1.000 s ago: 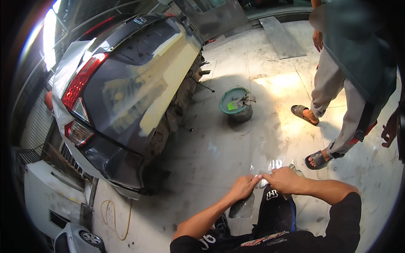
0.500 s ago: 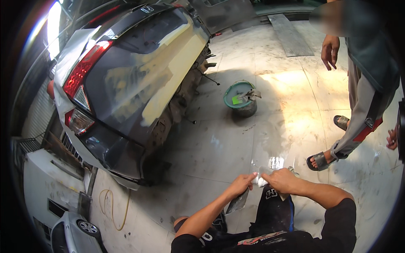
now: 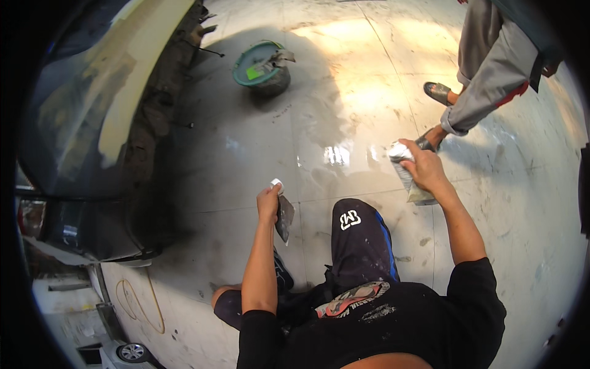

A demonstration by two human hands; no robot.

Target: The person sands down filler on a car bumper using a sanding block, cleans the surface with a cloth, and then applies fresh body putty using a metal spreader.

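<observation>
My left hand (image 3: 268,203) is closed around a dark flat scraper (image 3: 283,220), whose blade hangs below the fist. A small white piece (image 3: 276,183) pokes out at the thumb; its kind I cannot make out. Out to the right, my right hand (image 3: 425,167) grips a pale packet (image 3: 402,175) with a shiny white top and a yellowish-green lower end. Fingers partly cover this packet. Both hands are held above the floor, well apart from each other.
A green-rimmed bucket (image 3: 270,82) with a grey cloth and a bright green piece stands ahead. To the left is a dark car body (image 3: 92,123) with yellowish filler patches. Another person's sandalled feet (image 3: 437,92) are at the right. A yellow hose (image 3: 161,310) lies lower left.
My hands were together at the white top of the packet and are now apart, the packet carried right and the scraper left. The view has tilted downward; the bucket appears farther left.
</observation>
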